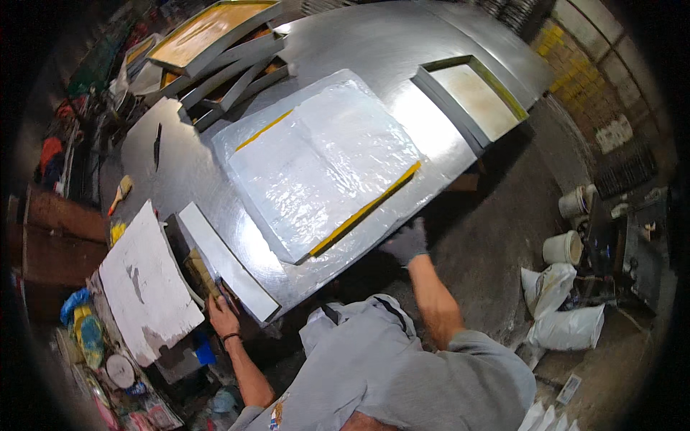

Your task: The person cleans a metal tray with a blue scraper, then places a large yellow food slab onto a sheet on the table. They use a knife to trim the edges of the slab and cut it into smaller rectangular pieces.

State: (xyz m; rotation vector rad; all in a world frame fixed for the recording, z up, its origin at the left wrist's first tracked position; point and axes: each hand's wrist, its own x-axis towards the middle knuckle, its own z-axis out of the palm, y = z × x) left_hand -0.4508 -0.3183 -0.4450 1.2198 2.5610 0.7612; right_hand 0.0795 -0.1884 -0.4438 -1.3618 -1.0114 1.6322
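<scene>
By metal table, left hand probably reaching for tan block, next needing grip; fingers indistinct, likewise on right hand.

Head camera: looked steeply down from head height through a wide fisheye lens.
Shirt: filled the lower middle of the frame, near the lens.
Table: slanted across the centre and upper middle, farther off than the shirt.
Left hand: was seen from above, lower left.
Right hand: likewise, slightly below and right of centre.
Floor: showed at right, below table level.
</scene>
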